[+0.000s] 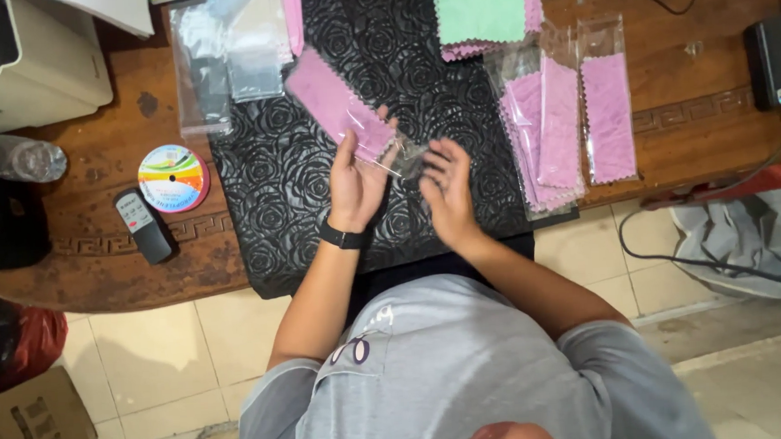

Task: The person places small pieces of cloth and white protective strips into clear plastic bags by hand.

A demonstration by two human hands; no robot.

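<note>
The left hand (354,179) grips a pink cloth (338,103) entering a clear sleeve (402,156); the right hand's (447,188) fingers spread loose beside bagged pink cloths (572,121).

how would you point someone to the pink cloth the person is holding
Start at the black rose-patterned mat in the middle of the wooden table. Above its near half, the left hand holds a pink cloth with zigzag edges. Unlike the bagged pink cloths on the right, it is held and only partly in its clear sleeve.
</note>
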